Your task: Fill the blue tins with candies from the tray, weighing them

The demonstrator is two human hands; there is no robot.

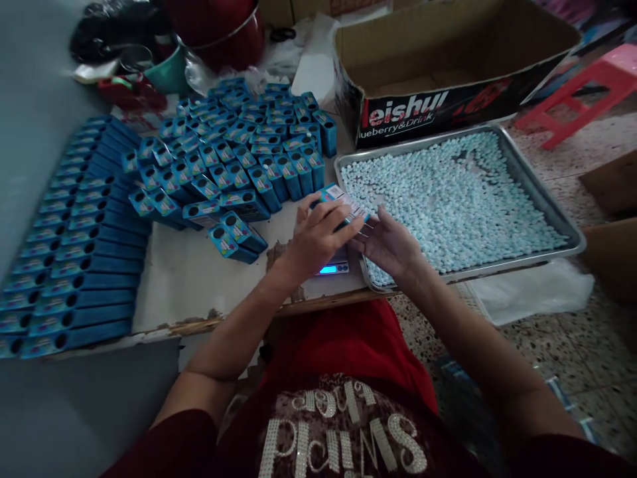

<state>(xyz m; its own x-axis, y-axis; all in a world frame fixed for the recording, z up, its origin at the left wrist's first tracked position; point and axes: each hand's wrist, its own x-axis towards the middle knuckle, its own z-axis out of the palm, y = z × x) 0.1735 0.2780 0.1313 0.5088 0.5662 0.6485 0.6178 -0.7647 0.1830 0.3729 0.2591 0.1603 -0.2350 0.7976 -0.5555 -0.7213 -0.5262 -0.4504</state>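
Observation:
My left hand (323, 229) is closed round a small blue box (334, 192), held tilted over a digital scale (328, 269) with a lit blue display. My right hand (391, 244) is open and palm up, its fingers at the box's lower right end; whether anything lies in the palm I cannot make out. Close by on the right is a metal tray (522, 263) spread with pale blue and white tablets (438, 199). To the left, several blue boxes (239, 174) with round holes in their tops stand crowded together.
Further left, rows of blue boxes (94, 265) are lined up along the white table (174, 279). A large open carton (398, 109) stands behind the tray. A red stool (587, 93), a red bucket (223, 33) and a green bowl (169, 70) are around the edges.

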